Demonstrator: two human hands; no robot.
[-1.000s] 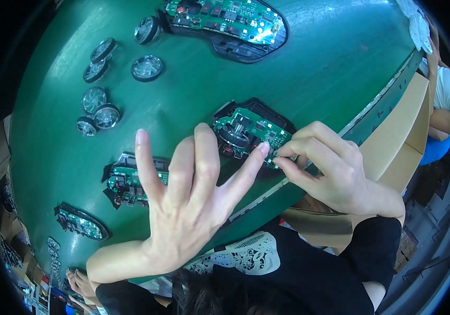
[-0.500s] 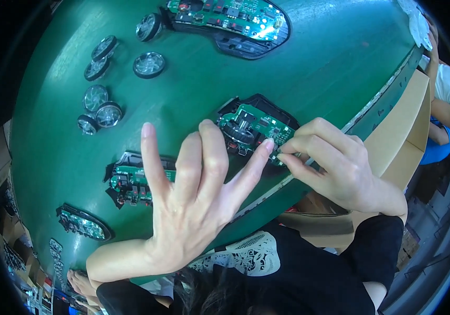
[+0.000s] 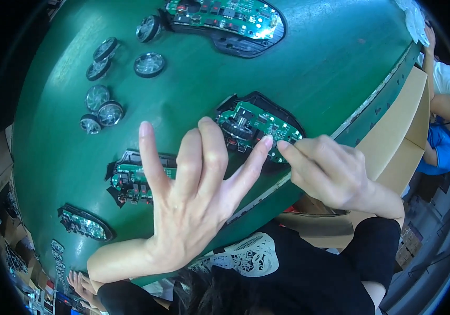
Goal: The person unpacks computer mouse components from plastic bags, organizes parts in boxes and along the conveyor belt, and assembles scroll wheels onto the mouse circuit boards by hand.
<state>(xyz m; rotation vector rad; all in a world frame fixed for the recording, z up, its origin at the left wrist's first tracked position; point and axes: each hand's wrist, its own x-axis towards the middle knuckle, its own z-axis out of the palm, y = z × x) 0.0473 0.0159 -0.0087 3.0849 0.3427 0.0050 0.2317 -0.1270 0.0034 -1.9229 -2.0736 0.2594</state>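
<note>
A computer mouse base with a green circuit board [image 3: 280, 128] and a fitted scroll wheel [image 3: 236, 129] lies in front of me. My left hand [image 3: 188, 210] is spread wide over the table, its thumb tip touching the board's near edge beside the wheel. The other left fingers point away from me and hold nothing. At the board's near right part is my right hand [image 3: 332, 170], its fingers curled together and a fingertip against the board. Whatever may be between those fingers is hidden. Partly behind my left hand lies a second mouse base with a board [image 3: 133, 178].
Several loose clear wheels with black rims [image 3: 150, 64] lie at the far left. A larger mouse base [image 3: 246, 44] is at the back, and a smaller one [image 3: 84, 223] at the near left. Cardboard boxes [image 3: 393, 126] stand past the table edge; another person [image 3: 448, 105] is at the right.
My right hand has shifted slightly and curled its fingers closer, uncovering the right end of the board. The left thumb stays in place on the board.
</note>
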